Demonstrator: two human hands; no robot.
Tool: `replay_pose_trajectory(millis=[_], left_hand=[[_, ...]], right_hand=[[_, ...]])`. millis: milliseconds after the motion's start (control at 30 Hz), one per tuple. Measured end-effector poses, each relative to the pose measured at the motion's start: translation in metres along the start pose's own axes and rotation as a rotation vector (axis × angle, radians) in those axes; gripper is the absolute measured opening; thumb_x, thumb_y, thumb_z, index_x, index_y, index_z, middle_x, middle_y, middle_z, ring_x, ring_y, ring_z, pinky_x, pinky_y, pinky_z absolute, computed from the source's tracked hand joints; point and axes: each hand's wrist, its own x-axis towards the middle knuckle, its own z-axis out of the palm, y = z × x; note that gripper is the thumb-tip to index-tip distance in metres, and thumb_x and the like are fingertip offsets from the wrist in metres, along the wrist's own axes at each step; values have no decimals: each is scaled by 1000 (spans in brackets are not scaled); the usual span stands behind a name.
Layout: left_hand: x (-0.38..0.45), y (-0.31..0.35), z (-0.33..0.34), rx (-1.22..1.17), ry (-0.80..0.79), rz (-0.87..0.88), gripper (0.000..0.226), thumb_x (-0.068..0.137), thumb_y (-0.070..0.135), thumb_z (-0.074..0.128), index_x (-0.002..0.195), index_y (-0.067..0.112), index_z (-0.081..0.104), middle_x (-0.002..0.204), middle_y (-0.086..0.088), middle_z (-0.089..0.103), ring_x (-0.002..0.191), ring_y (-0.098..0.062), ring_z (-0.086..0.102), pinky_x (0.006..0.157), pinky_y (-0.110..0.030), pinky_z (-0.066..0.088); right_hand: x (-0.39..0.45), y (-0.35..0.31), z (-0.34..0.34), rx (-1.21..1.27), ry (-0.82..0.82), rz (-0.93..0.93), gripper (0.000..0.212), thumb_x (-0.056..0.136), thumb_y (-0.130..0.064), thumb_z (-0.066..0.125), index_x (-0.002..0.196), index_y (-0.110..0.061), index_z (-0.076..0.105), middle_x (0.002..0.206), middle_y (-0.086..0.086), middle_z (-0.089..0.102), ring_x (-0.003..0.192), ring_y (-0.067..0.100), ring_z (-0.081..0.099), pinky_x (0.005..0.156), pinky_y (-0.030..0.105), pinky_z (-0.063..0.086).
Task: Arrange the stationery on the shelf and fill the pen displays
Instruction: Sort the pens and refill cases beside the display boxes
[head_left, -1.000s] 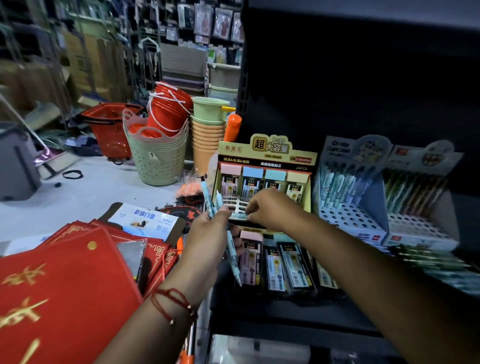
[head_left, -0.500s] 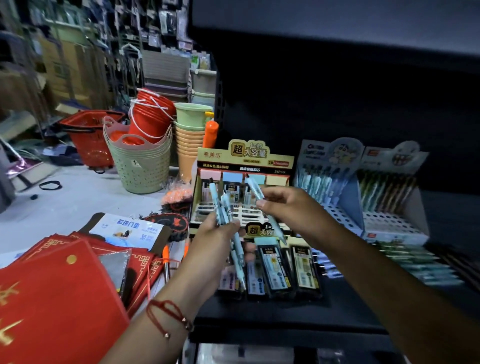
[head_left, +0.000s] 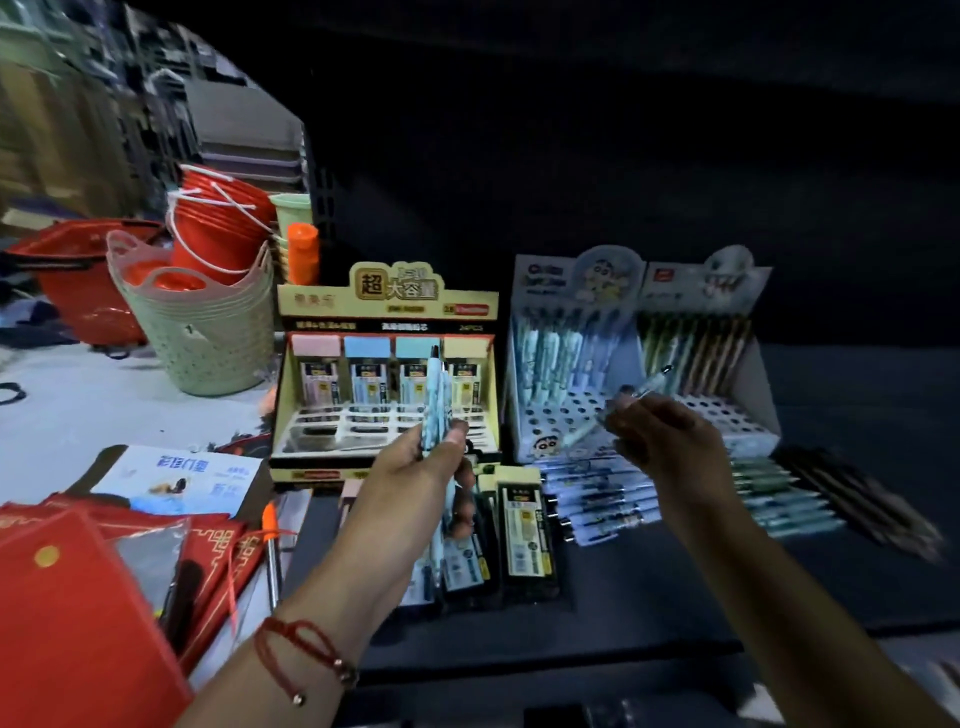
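- Head view is showing the right hand now over the holed tray of the pale blue cartoon-printed cardboard pen display, where half a second ago it was in front of the yellow cardboard lead-refill display; it is pinching a single light blue patterned pen.
- That shift is suggesting, as a judgement, that the pen is about to be slotted into one of the empty holes, so filling is under way but far from done.
- The left hand is gripping a bunch of light blue patterned pens, standing roughly upright just in front of the yellow display.
- The right forearm is reaching forward, the pen tilted with its tip toward the tray.
- More loose blue pens are lying on the dark shelf just before the blue display.
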Motion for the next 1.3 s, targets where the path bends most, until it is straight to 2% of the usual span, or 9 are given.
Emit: replay_pose_trajectory(millis=[267,333,467,567,733,833,1100,1200,1300], left_hand=[[1,-4,11,45,-30,-4,15,100,30,53,110,22,60,76,-5,53,57,-16,50,50,-30,42],[0,-4,10,47,-40,-1,16,100,30,53,111,21,59,76,-5,53,57,-16,50,51,-30,42],[0,-2,5,26,-36,0,17,100,29,52,110,19,60,76,-5,53,57,-18,48,51,-31,42],[-1,1,0,-2,-28,0,15,100,28,53,110,19,61,73,-3,53,56,-19,48,48,-29,41],[-3,4,-4,-4,-32,4,9,101,29,52,101,26,60,75,-3,53,55,-16,49,46,-27,41],[-4,5,-4,-5,-28,3,8,101,28,52,100,27,60,74,-3,54,55,-16,49,45,-25,41],[-6,6,-4,-8,-26,-1,8,101,28,52,102,29,60,75,-4,55,56,-17,49,46,-25,41],[-7,6,-3,-7,-54,4,11,101,27,52,107,25,61,74,-3,59,56,-16,49,47,-27,41],[-8,5,-2,25,-78,17,13,101,28,52,110,22,59,74,-2,64,54,-14,48,47,-26,41]], right_hand=[[15,-7,22,26,37,-158,21,90,-14,72,74,-5,62,80,13,70,76,16,71,66,23,57],[18,-10,29,-55,19,-240,26,89,-15,73,64,-16,63,76,12,71,74,18,69,67,28,57],[29,-11,45,-343,15,-334,30,86,-23,76,71,1,65,70,16,69,58,17,62,58,28,50],[36,-6,54,-471,-26,-320,32,84,-26,77,66,-3,65,62,17,64,49,15,50,54,24,41],[38,-5,63,-595,-66,-290,37,86,-23,76,55,-19,55,40,-15,51,37,-1,44,50,19,41],[42,-8,68,-704,-98,-308,35,87,-24,75,59,-13,58,42,-10,51,35,-1,45,38,8,31],[47,0,75,-763,-50,-257,35,86,-29,75,64,-6,61,54,1,55,46,10,46,39,10,32],[40,-1,70,-726,-97,-224,36,90,-29,70,66,-4,61,57,7,54,52,18,50,57,23,43],[9,-11,61,-447,-73,-180,22,93,-29,69,108,-14,73,101,5,71,96,22,66,88,42,52]])
